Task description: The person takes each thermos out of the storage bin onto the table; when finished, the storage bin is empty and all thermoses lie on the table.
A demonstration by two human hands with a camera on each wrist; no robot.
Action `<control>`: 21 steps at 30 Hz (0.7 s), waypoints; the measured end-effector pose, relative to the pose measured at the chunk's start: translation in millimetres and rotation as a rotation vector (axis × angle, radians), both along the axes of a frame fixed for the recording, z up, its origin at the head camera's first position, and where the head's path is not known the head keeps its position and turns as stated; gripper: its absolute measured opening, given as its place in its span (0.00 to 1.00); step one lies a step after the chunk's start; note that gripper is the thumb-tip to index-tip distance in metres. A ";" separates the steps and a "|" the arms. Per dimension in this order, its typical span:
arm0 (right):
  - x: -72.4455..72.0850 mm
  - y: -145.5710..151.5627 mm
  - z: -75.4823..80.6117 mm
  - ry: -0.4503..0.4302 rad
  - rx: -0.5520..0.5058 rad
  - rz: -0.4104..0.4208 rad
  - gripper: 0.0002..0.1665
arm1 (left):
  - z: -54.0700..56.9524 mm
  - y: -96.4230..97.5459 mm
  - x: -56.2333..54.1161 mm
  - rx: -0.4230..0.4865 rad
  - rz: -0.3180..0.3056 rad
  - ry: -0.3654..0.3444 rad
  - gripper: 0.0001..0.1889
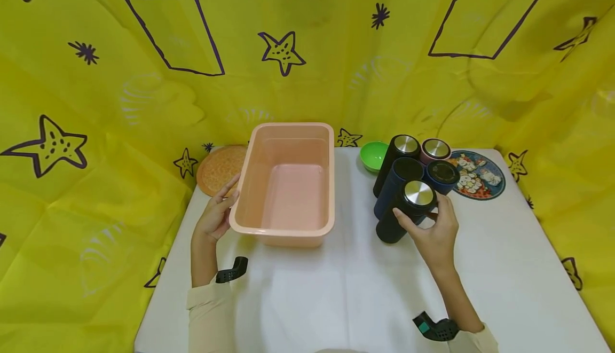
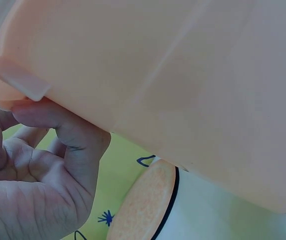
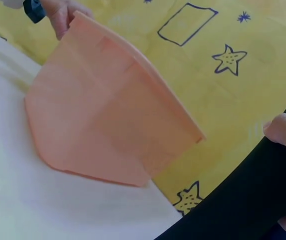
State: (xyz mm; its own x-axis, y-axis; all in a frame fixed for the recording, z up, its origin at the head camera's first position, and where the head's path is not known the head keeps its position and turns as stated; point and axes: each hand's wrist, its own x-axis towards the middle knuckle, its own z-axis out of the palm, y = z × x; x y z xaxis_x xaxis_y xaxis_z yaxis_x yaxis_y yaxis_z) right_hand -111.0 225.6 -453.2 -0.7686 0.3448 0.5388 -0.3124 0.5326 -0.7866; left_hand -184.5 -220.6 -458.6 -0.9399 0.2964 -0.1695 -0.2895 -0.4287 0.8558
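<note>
A peach plastic basin (image 1: pixel 293 193) stands left of centre with nothing inside it. My left hand (image 1: pixel 218 217) holds its left side, fingers hooked under the rim in the left wrist view, where the basin's wall (image 2: pixel 147 65) fills most of the picture. On the right, my right hand (image 1: pixel 437 233) grips a black thermos flask (image 1: pixel 391 225) with a silver-topped lid, thumb on the near side. Close behind that flask stand two dark blue flasks (image 1: pixel 401 174) (image 1: pixel 442 174), another black one (image 1: pixel 389 166) and a pink one (image 1: pixel 434 150). The right wrist view shows the gripped flask (image 3: pixel 247 185) only in part.
A green bowl (image 1: pixel 373 155) sits at the back between basin and flasks. Behind the flasks lies an oval food-patterned plate (image 1: pixel 480 177). A round orange-brown board (image 1: pixel 218 169) is partly hidden by the basin. Yellow patterned cloth (image 1: pixel 307 91) surrounds the white table (image 1: pixel 307 299).
</note>
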 end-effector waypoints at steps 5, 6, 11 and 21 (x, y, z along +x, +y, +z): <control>0.1 7.2 -13.2 -0.053 0.017 -0.004 0.44 | -1.6 -0.2 0.5 0.001 0.004 0.005 0.28; 0.5 7.6 -14.2 -0.064 0.019 -0.006 0.44 | -1.7 0.0 0.8 0.005 0.004 0.004 0.28; 0.6 9.1 -18.1 -0.089 0.019 -0.016 0.43 | -1.9 1.1 0.8 0.013 0.005 -0.003 0.28; 0.0 7.4 -18.8 -0.154 0.013 -0.037 0.44 | 0.0 -0.8 -0.4 0.001 0.007 -0.016 0.29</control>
State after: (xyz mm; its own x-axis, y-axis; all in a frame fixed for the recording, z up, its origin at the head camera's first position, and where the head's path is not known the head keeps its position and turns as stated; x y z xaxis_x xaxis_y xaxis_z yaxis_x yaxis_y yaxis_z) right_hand -111.0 232.9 -472.0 -0.8297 0.3681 0.4197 -0.1683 0.5518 -0.8168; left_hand -184.9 -221.4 -458.6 -0.9392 0.2900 -0.1837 -0.2998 -0.4320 0.8506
